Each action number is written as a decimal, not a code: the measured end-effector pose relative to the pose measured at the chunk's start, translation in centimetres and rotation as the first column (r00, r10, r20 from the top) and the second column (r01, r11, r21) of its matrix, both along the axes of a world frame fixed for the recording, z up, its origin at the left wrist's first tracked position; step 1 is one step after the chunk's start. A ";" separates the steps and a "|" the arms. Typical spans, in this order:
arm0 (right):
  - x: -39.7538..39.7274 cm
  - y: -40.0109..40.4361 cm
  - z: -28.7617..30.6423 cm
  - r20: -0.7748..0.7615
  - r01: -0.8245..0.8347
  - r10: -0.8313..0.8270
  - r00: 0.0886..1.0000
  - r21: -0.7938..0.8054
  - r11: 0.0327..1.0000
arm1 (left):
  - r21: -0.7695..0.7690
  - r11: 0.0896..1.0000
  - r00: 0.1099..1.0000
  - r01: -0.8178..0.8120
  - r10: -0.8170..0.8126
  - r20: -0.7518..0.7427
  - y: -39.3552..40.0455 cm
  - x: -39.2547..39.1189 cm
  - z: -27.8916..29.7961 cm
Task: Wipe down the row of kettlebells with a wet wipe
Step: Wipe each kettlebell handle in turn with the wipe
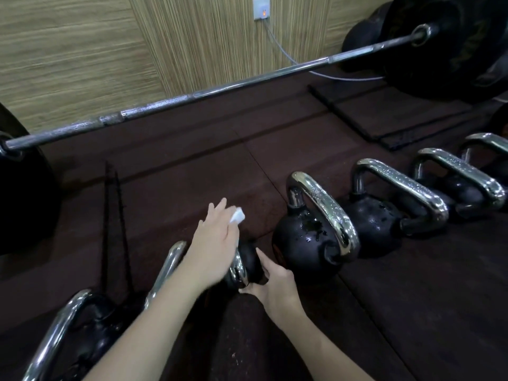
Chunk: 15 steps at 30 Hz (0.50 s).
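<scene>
Evidently mid-row, the left hand (213, 240) pinches the wet wipe (237, 215) above a small kettlebell (247, 266) that the right hand (270, 284) grips; next, pressing it onto that handle.

A white wet wipe (237, 215) is seen against dark maroon floor (192, 171). Black kettlebells (305, 243) are shown with shiny chrome handles (327, 210) speckled by droplets. A grey steel barbell (220, 88) is flanked by black plates (450, 42), and the wall (82, 50) is streaked tan and beige.
</scene>
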State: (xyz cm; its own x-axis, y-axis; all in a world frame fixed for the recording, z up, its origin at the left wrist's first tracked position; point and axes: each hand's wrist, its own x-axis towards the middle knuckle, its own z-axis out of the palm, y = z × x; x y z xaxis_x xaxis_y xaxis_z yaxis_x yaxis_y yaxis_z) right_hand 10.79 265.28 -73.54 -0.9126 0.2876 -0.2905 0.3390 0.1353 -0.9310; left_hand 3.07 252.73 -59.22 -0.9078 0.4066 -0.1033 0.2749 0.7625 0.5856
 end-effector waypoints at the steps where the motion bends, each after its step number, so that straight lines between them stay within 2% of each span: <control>1: 0.1 0.1 -0.3 0.007 -0.008 0.008 1.000 0.028 1.000 | -0.056 0.996 0.987 0.065 -0.072 -0.144 -0.5 2.0 -0.4; 3: 0.3 0.4 0.3 -0.003 -0.056 0.057 0.998 0.111 0.992 | -0.200 0.962 0.913 0.185 -0.243 -0.328 -1.3 5.8 -1.6; 5: 0.6 1.2 1.1 0.012 -0.137 0.138 0.990 0.227 0.964 | -0.342 0.896 0.867 0.283 -0.392 -0.309 -1.2 9.1 -2.9; 7: 1.5 2.3 0.9 0.006 -0.154 0.155 0.988 0.154 0.976 | -0.411 0.846 0.863 0.340 -0.454 -0.221 -0.9 10.9 -4.4; 8: 2.3 2.9 1.2 0.030 -0.165 0.162 0.986 0.200 0.966 | -0.388 0.853 0.873 0.349 -0.446 -0.195 -0.8 11.3 -5.0; 9: 3.4 3.5 1.9 0.021 -0.188 0.193 0.981 0.355 0.916 | -0.322 0.882 0.887 0.344 -0.418 -0.196 -0.9 11.4 -5.2; 10: 4.5 4.4 2.3 -0.005 -0.169 0.197 0.980 0.491 0.855 | -0.230 0.917 0.896 0.327 -0.378 -0.234 -0.8 11.3 -5.0; 11: 5.4 5.3 1.9 -0.043 -0.087 0.129 0.991 0.526 0.846 | -0.102 0.954 0.924 0.283 -0.300 -0.239 -0.8 11.2 -4.2; 13: 7.5 7.4 2.5 -0.132 0.125 -0.070 0.989 0.464 0.877 | 0.147 0.982 0.988 0.118 -0.101 -0.117 -0.2 10.6 -1.4; 15: 8.2 9.7 3.1 -0.209 0.332 -0.270 0.940 0.369 0.868 | 0.203 0.977 0.997 0.059 -0.047 -0.063 1.0 9.8 1.6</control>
